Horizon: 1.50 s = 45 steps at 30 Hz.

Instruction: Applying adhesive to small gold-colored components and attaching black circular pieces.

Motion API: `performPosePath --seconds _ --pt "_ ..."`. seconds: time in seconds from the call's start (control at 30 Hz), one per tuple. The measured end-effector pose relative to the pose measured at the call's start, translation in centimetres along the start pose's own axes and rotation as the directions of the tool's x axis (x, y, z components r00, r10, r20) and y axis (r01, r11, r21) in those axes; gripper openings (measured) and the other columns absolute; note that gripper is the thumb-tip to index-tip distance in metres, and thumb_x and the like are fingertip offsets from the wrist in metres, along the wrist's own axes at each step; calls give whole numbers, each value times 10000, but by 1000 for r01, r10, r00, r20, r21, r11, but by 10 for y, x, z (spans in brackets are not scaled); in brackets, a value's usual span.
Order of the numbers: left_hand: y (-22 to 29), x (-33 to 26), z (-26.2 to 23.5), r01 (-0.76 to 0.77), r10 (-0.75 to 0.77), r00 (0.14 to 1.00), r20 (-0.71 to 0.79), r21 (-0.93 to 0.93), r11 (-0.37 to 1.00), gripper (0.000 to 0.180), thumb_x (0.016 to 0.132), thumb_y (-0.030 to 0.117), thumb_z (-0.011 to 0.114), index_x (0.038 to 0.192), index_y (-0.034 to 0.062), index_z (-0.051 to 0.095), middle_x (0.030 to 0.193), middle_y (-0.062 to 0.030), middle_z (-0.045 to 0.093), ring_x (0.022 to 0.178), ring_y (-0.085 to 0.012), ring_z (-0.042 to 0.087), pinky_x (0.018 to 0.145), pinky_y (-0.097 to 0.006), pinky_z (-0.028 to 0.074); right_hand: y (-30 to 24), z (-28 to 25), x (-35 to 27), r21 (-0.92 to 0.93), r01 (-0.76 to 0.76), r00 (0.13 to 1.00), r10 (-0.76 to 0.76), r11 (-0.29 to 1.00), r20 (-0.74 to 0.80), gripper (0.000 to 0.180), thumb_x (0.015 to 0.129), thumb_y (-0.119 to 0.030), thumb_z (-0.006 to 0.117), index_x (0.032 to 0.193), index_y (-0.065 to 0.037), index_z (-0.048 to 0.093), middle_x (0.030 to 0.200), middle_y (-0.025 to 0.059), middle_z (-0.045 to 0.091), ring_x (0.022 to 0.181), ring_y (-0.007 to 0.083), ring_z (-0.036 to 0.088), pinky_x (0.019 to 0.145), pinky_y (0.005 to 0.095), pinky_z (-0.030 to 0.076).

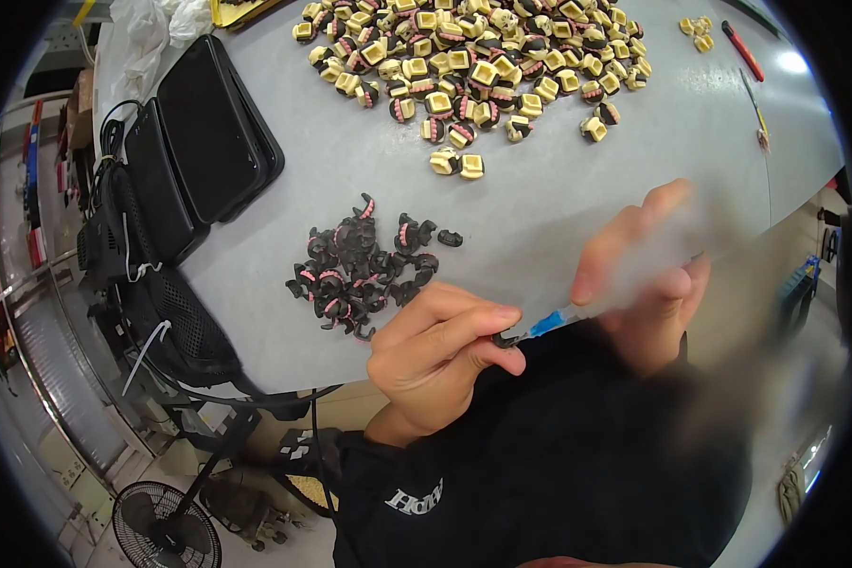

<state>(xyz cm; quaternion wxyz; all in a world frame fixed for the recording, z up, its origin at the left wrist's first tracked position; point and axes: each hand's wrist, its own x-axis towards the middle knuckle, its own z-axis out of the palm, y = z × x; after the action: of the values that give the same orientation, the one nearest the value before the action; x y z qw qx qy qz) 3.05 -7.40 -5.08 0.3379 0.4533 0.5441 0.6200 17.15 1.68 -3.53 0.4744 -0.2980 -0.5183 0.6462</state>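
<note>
My left hand [435,355] pinches a small black part [506,339] between thumb and fingers, close to my chest at the table's near edge. My right hand [648,275], blurred by motion, grips a syringe-like tool with a blue tip [546,324] that touches the black part. Just left of my hands lies a pile of small black parts with pink ridges [360,270]. Farther back on the grey table [559,208] is a large heap of cream-coloured cube parts with black and pink inserts [478,62].
Two black flat cases [204,142] lie at the table's left edge, above tangled cables and a black mesh item [175,322]. A red-handled tool [743,49] and a thin tool [757,114] lie at the far right. A floor fan [166,525] stands below left.
</note>
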Motion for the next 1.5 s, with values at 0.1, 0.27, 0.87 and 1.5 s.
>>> performPosePath --seconds 0.1,0.27,0.87,1.5 --pt "-1 0 0 -10 10 1000 7 5 1000 259 615 85 757 838 -5 662 710 -87 598 582 -138 526 505 -230 412 1 -1 0 -7 7 1000 -7 1000 0 462 886 -449 514 992 -22 371 676 151 629 376 20 343 370 154 293" --pt "-1 0 1 -13 13 1000 5 22 1000 261 613 98 756 835 -3 663 707 -85 600 577 -138 527 507 -231 410 1 0 0 -13 2 1000 -2 1000 -6 466 884 -454 515 991 -24 371 673 147 628 376 20 341 371 153 292" --pt "-4 1 -3 -14 16 997 70 -28 999 363 590 37 793 926 -29 671 736 -84 613 629 -142 546 526 -223 422 -3 6 -3 -39 -36 988 30 999 -153 506 828 -535 533 941 -73 360 631 76 566 355 35 336 338 165 261" --pt "-4 0 1 -18 21 999 36 -80 997 377 586 66 801 933 -16 676 696 -56 585 599 -126 519 517 -214 399 5 -39 9 39 274 942 -260 961 -210 470 895 -431 500 1091 -19 389 924 198 600 540 80 485 505 167 405"
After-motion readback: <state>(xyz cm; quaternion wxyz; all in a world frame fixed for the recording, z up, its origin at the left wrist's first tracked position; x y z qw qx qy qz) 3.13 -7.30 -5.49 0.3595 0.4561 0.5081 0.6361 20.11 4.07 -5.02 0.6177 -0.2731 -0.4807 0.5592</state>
